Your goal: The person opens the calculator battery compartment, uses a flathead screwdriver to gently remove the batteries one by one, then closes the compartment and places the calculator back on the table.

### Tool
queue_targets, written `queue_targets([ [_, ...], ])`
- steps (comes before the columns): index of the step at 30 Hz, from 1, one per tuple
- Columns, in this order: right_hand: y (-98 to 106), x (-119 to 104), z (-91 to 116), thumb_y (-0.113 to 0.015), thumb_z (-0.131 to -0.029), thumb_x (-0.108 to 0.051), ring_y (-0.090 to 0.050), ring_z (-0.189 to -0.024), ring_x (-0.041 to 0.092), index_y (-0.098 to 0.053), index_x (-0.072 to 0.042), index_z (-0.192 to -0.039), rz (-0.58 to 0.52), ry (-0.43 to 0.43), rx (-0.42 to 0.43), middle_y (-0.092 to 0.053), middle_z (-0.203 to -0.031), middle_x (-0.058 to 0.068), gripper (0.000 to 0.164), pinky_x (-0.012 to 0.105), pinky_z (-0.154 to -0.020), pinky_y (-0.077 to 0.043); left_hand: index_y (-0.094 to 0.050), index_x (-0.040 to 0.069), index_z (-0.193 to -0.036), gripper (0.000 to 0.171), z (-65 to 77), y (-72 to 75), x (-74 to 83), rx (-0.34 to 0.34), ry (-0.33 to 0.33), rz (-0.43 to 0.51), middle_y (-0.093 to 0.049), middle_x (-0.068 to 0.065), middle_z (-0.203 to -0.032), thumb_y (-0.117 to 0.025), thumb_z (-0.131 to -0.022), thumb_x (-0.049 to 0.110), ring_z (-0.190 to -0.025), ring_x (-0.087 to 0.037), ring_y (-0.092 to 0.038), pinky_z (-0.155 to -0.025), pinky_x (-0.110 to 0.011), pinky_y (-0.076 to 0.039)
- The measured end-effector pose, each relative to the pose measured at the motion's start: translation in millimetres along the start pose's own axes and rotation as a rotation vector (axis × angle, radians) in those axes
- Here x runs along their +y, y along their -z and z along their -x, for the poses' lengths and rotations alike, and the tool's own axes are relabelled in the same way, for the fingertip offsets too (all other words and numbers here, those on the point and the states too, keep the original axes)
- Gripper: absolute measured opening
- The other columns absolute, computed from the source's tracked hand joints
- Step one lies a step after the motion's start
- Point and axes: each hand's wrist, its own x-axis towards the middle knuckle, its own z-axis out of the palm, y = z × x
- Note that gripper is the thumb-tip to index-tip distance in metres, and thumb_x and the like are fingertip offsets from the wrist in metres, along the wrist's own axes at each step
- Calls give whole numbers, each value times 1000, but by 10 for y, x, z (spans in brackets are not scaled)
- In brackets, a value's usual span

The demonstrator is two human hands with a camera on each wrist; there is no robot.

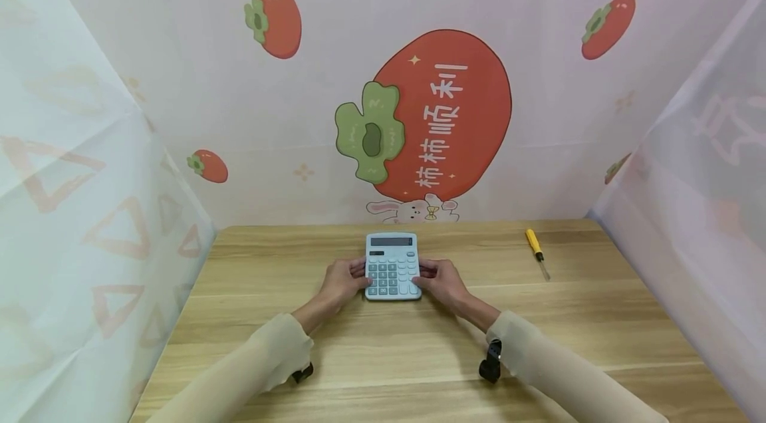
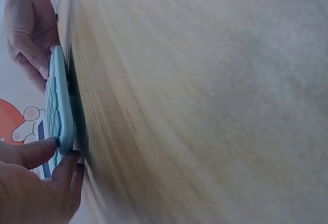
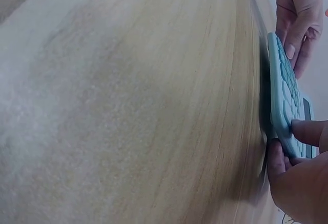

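Now, calculator [image 1: 390, 258]: between your two hands, near the middle of the table [image 1: 389, 356] and toward its far edge, keys facing up.
Long axis: runs away from you, roughly square to the table's far edge; the display [image 1: 391, 242] is at the far end, the number keys [image 1: 383, 279] at the near end.
Left hand [image 1: 343, 282]: your thumb lies on the face by the left side, your fingers beneath, gripping that side.
Right hand [image 1: 444, 283]: grips the opposite side likewise, thumb above, fingers below.
Underside: hidden; both wrist views show dark shadow beside it, but I cannot tell whether any edge touches the wood.
Hard to make out: the small figure on the display and most key markings.
Cut off: your sleeves [image 1: 245, 360] by the head view's lower edge, the nearer hand by each wrist view's frame.
Yellow-handled tool [image 1: 539, 255]: well apart, right; its thin shaft points toward you.
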Motion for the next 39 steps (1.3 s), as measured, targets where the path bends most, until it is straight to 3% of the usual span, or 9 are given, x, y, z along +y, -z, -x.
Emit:
queue_targets([
  [10, -12, -18, -3, -75, -93, 5, -72, -102, 20, -62, 8, -140, 48, -22, 25, -77, -117, 16, 49, 32, -88, -62, -55, -8, -146, 59, 2, -27, -31, 18, -26, -50, -62, -24, -144, -75, -90, -9, -133, -37, -63, -107, -41, -54],
  [16, -20, -24, 3, -77, -92, 4, -67, -94, 17, -64, 6, -139, 115, -24, 32, -77, -105, 10, 49, 30, -83, -59, -57, -9, -144, 57, 19, -25, -26, 17, -46, -76, -66, -25, -139, -75, -90, -9, -129, -36, -66, -104, -41, -56],
  [23, -15, -36, 1, -79, -90, 3, -62, -88, 15, -66, 6, -137, 170, -14, 31, -73, -96, 6, 48, 25, -76, -53, -58, -10, -143, 58, 24, -35, -18, 21, -85, -99, -73, -24, -127, -75, -87, -10, -116, -32, -72, -95, -35, -62],
  [27, -10, -40, -3, -79, -90, 3, -62, -86, 15, -67, 6, -137, 178, -12, 23, -72, -95, 7, 48, 24, -75, -52, -59, -12, -141, 59, 19, -41, -11, 32, -93, -103, -75, -23, -120, -77, -85, -12, -108, -30, -73, -89, -33, -63],
  [39, 4, -42, -35, -77, -93, -1, -62, -86, 15, -70, 7, -132, 205, -29, 18, -71, -97, 7, 41, 26, -75, -53, -56, -13, -144, 60, 39, -47, 14, 7, -135, -198, -75, -22, -117, -76, -87, -10, -107, -29, -73, -89, -33, -63],
])
